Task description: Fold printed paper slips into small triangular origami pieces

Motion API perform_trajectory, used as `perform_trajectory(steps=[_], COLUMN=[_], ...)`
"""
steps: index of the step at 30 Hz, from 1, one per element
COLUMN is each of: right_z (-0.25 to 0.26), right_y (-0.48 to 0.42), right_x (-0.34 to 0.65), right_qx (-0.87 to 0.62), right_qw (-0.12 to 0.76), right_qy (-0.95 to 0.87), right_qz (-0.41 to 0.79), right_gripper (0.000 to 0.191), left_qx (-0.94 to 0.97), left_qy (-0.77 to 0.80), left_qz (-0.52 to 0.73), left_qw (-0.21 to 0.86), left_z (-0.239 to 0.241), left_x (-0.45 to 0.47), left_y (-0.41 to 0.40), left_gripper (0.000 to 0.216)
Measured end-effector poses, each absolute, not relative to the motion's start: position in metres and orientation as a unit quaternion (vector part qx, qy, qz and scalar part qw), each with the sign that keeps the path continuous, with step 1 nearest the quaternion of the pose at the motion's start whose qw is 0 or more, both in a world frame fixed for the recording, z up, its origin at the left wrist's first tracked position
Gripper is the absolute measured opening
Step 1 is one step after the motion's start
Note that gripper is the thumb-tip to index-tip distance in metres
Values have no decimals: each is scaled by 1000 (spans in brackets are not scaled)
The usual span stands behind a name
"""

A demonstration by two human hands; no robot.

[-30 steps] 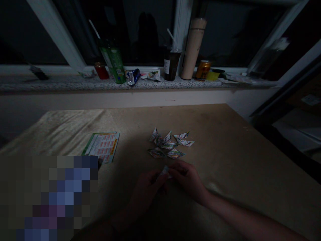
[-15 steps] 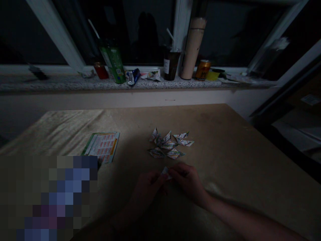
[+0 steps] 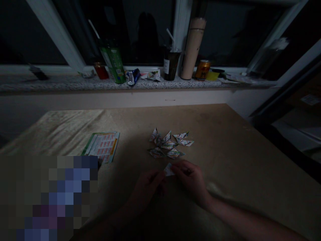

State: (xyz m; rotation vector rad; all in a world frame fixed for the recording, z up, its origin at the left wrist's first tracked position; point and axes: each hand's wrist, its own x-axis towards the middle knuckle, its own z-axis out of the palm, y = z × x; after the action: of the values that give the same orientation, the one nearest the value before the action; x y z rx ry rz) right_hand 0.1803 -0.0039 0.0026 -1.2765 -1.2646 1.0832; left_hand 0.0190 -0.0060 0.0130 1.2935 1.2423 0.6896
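Low on a brown table (image 3: 225,150) in dim light, my left hand (image 3: 146,189) and my right hand (image 3: 192,182) meet, both pinching a small piece of folded printed paper (image 3: 168,169) between their fingertips. Just beyond the hands lies a pile of several small folded paper shapes (image 3: 169,144) of the same printed paper. The fingers of both hands are curled, and most of the paper piece is covered by them.
A printed sheet with red and green print (image 3: 102,146) lies to the left on the table. The stone windowsill (image 3: 62,83) holds a green bottle (image 3: 113,63), a dark cup with a straw (image 3: 171,63), a tall beige flask (image 3: 192,48), a can (image 3: 202,69) and wrappers.
My hands have shifted slightly away from me, and the paper piece between the fingertips now shows a little more. Everything else stays put.
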Motion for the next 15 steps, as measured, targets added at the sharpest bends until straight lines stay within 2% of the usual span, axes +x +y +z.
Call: perform_trajectory(steps=[7,15], right_z=[-2,-1], right_y=[0,-1], right_x=[181,183], right_qx=[-481,-453], right_qw=[476,400], right_qy=[-507,-598], right_qz=[534,527], right_gripper=[26,26], left_qx=[581,575], left_qy=[542,521], left_qz=[296,306], left_qw=[530,551], left_z=[13,12], left_x=[17,17], left_y=[-4,-6], left_gripper=[32,33])
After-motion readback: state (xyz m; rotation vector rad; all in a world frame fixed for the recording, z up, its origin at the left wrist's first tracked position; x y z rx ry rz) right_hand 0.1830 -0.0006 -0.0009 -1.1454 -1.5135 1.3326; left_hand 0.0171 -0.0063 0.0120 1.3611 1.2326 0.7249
